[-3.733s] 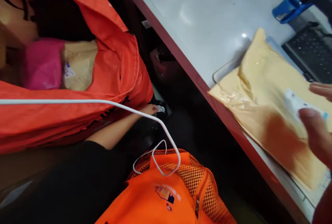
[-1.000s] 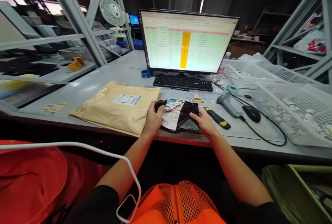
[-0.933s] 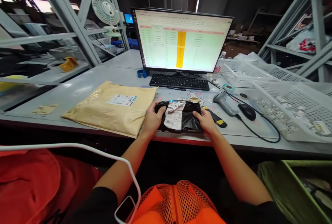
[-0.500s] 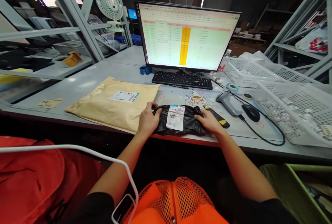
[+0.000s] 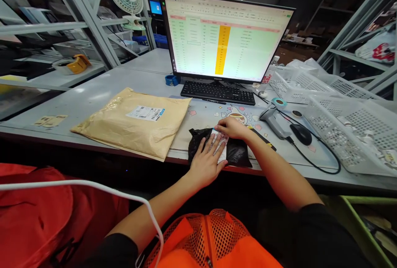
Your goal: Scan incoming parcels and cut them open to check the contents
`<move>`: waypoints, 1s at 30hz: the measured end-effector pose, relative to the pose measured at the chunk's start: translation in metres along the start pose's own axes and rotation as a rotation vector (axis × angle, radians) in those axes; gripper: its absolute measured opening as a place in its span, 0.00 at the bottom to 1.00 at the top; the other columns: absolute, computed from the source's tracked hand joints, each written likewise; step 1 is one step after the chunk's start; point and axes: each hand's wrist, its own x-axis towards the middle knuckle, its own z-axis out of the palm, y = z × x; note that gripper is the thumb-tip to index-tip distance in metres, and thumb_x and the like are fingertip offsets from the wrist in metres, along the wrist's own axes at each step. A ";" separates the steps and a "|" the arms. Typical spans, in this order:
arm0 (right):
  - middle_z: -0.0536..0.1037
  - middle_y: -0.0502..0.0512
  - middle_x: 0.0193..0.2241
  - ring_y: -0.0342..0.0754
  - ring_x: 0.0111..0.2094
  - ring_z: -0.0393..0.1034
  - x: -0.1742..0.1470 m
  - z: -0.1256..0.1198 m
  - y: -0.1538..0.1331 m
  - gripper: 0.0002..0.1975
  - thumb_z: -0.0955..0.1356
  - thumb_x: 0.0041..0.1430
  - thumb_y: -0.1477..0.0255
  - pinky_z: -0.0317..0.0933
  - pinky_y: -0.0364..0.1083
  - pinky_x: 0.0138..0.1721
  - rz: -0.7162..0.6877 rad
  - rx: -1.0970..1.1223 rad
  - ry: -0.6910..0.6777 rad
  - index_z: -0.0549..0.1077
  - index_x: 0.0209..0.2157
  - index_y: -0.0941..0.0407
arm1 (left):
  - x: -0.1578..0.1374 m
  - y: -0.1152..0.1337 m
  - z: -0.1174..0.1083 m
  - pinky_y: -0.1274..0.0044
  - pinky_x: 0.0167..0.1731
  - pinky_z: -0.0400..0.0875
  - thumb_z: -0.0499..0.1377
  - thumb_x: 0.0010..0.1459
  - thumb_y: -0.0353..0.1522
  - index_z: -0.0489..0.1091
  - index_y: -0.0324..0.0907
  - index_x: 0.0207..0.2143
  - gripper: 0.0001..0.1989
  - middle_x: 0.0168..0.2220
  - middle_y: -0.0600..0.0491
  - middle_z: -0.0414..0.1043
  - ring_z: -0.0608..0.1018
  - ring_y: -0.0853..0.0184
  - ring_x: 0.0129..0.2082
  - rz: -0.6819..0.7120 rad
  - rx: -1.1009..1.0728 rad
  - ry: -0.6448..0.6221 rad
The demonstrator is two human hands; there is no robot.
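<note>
A black plastic mailer bag (image 5: 238, 154) lies at the table's front edge with a white shipping label (image 5: 222, 137) on top. Spread flat over the bag and the label's lower part is my left hand (image 5: 205, 165), its fingers apart. My right hand (image 5: 233, 128) bends over the label's upper edge with fingers drawn together there, and its fingertips seem to pinch that edge. Partly hidden behind my right forearm is a black and yellow utility knife (image 5: 263, 137). A large tan padded envelope (image 5: 133, 129) with its own label rests to the left.
Behind stand a monitor (image 5: 223, 40) and a black keyboard (image 5: 217, 93). On the right are a barcode scanner (image 5: 274, 121), a mouse (image 5: 300, 134) and white plastic baskets (image 5: 350, 135). A blue tape roll (image 5: 171, 80) sits beside the keyboard. A white cable (image 5: 93, 184) crosses the lower left.
Both hands have left the bag's ends. My left hand moved right and flattened over the label; my right hand moved left to the label's upper edge. The view shifted slightly.
</note>
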 end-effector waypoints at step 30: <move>0.72 0.50 0.26 0.44 0.27 0.68 -0.041 0.010 -0.065 0.24 0.63 0.70 0.46 0.68 0.44 0.31 0.130 1.171 1.018 0.70 0.35 0.53 | 0.041 0.046 -0.071 0.74 0.41 0.74 0.61 0.70 0.33 0.76 0.42 0.41 0.04 0.38 0.50 0.80 0.81 0.64 0.38 -0.017 -0.867 0.437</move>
